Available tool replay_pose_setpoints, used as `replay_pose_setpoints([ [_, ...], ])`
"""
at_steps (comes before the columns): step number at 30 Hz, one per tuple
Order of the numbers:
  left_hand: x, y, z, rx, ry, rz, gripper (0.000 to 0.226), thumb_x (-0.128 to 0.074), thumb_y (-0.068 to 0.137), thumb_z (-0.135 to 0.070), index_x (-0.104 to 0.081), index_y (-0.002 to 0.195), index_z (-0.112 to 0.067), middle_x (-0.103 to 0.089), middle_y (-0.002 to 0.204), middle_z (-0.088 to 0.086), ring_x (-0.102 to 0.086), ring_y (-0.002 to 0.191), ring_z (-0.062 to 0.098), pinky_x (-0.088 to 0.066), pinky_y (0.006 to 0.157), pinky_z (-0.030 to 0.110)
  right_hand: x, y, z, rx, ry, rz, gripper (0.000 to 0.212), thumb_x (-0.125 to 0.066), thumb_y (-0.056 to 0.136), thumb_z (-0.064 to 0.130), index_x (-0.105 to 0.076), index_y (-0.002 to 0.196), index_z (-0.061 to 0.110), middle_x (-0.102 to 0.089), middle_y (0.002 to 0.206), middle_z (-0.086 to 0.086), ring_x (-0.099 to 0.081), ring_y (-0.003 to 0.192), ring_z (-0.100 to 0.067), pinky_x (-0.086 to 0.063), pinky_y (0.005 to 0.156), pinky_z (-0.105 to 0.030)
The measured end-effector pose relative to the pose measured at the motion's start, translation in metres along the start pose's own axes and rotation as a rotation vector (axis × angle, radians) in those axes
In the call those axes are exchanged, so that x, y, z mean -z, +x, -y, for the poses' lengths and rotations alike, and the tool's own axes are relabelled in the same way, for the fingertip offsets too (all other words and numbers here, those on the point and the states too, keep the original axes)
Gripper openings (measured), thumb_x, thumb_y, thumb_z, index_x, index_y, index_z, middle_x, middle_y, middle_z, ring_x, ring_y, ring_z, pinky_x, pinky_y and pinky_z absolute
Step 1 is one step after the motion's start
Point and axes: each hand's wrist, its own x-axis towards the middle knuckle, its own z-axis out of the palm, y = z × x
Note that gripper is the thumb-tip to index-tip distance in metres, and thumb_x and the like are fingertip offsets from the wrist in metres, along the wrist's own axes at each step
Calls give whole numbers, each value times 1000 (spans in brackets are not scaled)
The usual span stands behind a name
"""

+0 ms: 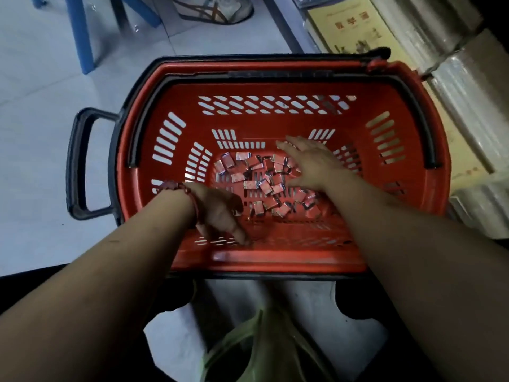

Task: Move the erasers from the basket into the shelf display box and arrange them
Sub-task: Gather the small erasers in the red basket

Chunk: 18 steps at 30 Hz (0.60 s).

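A red plastic basket with black handles stands on the floor in front of me. Several small wrapped erasers in red and silver packs lie scattered on its bottom. My right hand reaches in from the right, fingers straight and spread flat over the far right part of the pile. My left hand is inside the basket near its front wall, fingers pointing down and loosely bent beside the erasers; I cannot make out anything held in it. A red bracelet is on the left wrist. No shelf display box shows.
Wrapped stacks of books and cartons line the right side. Blue chair legs and someone's shoe are on the tiled floor beyond the basket. A green plastic bag lies near my legs below the basket.
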Motion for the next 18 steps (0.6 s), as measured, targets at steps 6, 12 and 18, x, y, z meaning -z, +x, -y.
replay_pose_setpoints([
  [6,35,54,-3,-112,14,-164,65,-77,86,-34,-47,139,-11,-66,122,16,-71,96,30,-61,80,41,1,17,6,16,30,18,113,-80,73,51,-7,158,37,-3,167,2,-6,153,-23,-12,123,-43],
  [12,55,135,9,-158,679,-556,87,-66,88,-54,-24,154,-18,-31,151,19,-34,140,39,-40,109,53,-27,18,-4,-32,17,198,123,-84,66,54,-1,156,39,3,167,1,-2,153,-26,-11,123,-48],
  [18,43,201,35,-221,979,-604,104,-46,85,-75,24,153,-40,22,165,15,2,153,44,-20,111,71,-57,39,-23,97,-264,317,141,-87,60,56,20,152,41,33,160,-6,18,150,-32,2,123,-51],
])
